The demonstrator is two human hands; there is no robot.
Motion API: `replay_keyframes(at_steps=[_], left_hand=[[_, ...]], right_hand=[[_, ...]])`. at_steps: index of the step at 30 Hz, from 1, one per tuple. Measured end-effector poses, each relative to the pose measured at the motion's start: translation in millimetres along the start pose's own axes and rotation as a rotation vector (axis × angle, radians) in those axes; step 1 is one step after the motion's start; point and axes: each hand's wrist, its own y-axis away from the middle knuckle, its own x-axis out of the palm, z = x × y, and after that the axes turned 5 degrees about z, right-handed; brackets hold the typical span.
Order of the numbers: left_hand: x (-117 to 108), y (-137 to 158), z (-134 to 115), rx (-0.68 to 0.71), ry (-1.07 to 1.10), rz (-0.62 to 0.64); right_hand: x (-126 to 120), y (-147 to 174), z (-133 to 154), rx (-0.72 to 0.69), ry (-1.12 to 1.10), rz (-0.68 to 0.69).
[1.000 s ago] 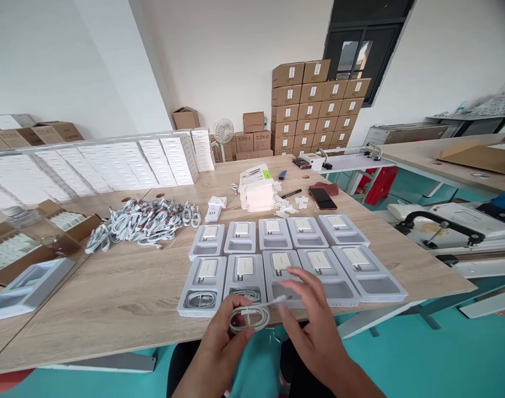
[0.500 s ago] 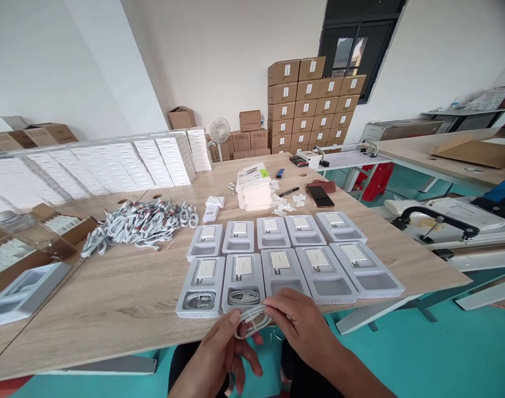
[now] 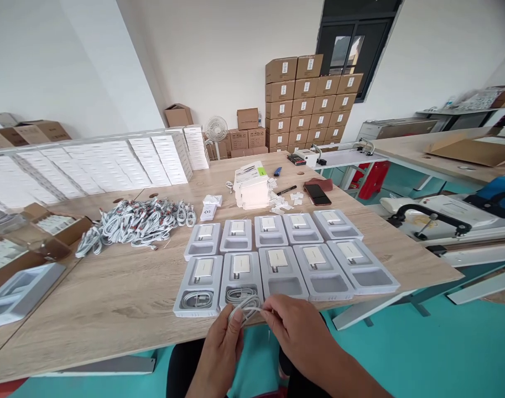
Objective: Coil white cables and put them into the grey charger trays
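Observation:
A coiled white charging cable (image 3: 247, 305) is between my hands at the table's front edge. My left hand (image 3: 223, 345) is closed round the coil, thumb on top. My right hand (image 3: 296, 331) pinches a strand of it on the right side. Just beyond stand two rows of grey plastic trays (image 3: 327, 283), each with a white charger (image 3: 313, 255) in its upper recess. In the front row, the two leftmost trays also hold a coiled cable (image 3: 197, 299) in the lower recess; the second one is partly covered by the cable I hold.
A heap of white cables (image 3: 140, 221) lies to the left, beside an open carton (image 3: 65, 226) and a loose tray (image 3: 17, 298). Stacked white boxes (image 3: 144, 160) line the back left. Papers (image 3: 250, 188) and a phone (image 3: 317, 194) lie beyond the trays.
My left hand has turned and its fingers have closed round the coil. My right hand has shifted to pinching a strand drawn out to the right. The view has shifted slightly.

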Motion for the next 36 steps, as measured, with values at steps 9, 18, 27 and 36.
replay_keyframes(at_steps=[9, 18, 27, 36], left_hand=[[5, 9, 3, -0.029, 0.044, 0.005], [5, 5, 6, -0.045, 0.133, 0.051], [12, 1, -9, -0.004, -0.01, 0.219], [33, -21, -33, 0.214, -0.408, 0.232]], right_hand=[[19, -2, 11, 0.102, -0.595, 0.015], [32, 3, 6, 0.289, -1.064, 0.066], [32, 7, -1, 0.281, -0.982, -0.089], [-4, 7, -50, 0.078, -0.454, -0.256]])
